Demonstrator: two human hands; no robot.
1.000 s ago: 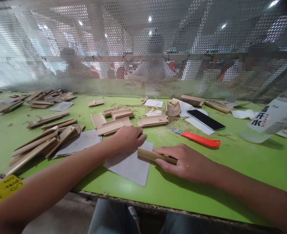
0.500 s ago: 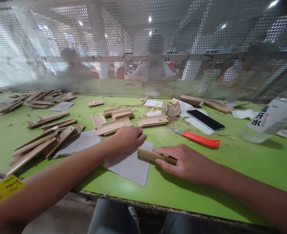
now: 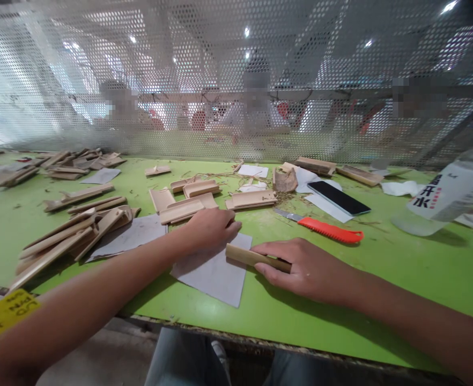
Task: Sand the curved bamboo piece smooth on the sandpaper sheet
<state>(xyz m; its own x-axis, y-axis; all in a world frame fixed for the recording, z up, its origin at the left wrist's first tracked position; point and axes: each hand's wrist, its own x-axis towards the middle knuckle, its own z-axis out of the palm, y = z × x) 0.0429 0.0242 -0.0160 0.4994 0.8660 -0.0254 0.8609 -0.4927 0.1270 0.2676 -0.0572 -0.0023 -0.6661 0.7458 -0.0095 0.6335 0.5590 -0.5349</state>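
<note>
My right hand (image 3: 303, 268) grips a split bamboo piece (image 3: 238, 254), thumb on the near side and fingers along the far side. The bamboo's left end lies over a white paper sheet (image 3: 220, 284). At the sheet's upper edge rests my left hand (image 3: 212, 228), its fingers curled and pressed together; what is under them, if anything, is hidden. Just beyond that hand lie several pale bamboo pieces (image 3: 190, 208). An orange-handled utility knife (image 3: 329, 229), blade out and pointing left, lies beyond my right hand.
A black-screened phone (image 3: 339, 197) lies on paper at the right, left of a tilted clear bottle (image 3: 441, 198). Stacked bamboo strips (image 3: 59, 244) cover the left of the green table (image 3: 301, 327). A perforated metal screen (image 3: 220, 128) stands behind, with blurred people past it.
</note>
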